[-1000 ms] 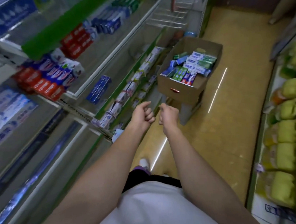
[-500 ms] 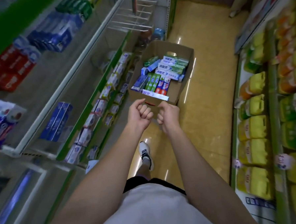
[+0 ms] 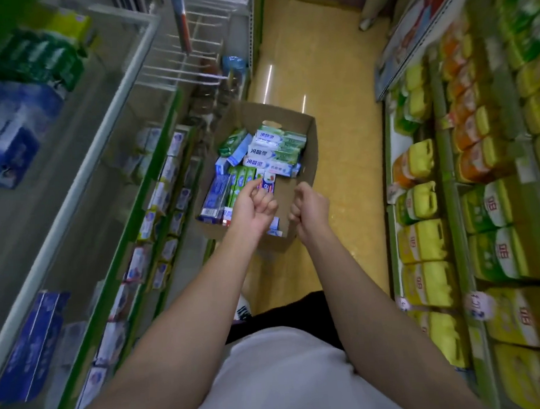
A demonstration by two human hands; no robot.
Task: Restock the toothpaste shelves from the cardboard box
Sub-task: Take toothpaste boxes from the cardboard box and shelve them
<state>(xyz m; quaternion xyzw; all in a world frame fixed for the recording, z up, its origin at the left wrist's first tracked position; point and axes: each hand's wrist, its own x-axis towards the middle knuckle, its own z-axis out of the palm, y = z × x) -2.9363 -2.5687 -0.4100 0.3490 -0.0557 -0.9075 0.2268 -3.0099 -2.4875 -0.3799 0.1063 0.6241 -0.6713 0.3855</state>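
Head view, looking down the aisle: your left hand (image 3: 252, 205) and right hand (image 3: 312, 206) hang side by side in front of you, just apart from each other, over the near end of the open brown cardboard box (image 3: 309, 158) that stands on the yellow floor (image 3: 334, 85). Both hands have their fingers curled in toward the palm and neither has hold of anything. Your left hand covers part of the near row of cartons in the box; your right hand sits over the box's near right corner, above a bare flap of cardboard.

The box is filled with toothpaste cartons: white-and-green long cartons (image 3: 278, 147) lie stacked crosswise toward its far end, green cartons (image 3: 241, 184) and a dark blue carton (image 3: 219, 191) lie lengthwise on its left side, just beyond your left fingers, and a red-and-blue carton (image 3: 268, 182) shows between your two hands. Whether your left fingers touch any carton cannot be told.

To your left run the grey, green-edged toothpaste shelves (image 3: 109, 144), partly stocked, with blue boxes (image 3: 29, 345) on a near shelf and small pale cartons (image 3: 162, 197) along the lower shelf right beside the cardboard box. To your right, shelves (image 3: 449, 195) hold yellow, green and orange soft packs (image 3: 427, 243).
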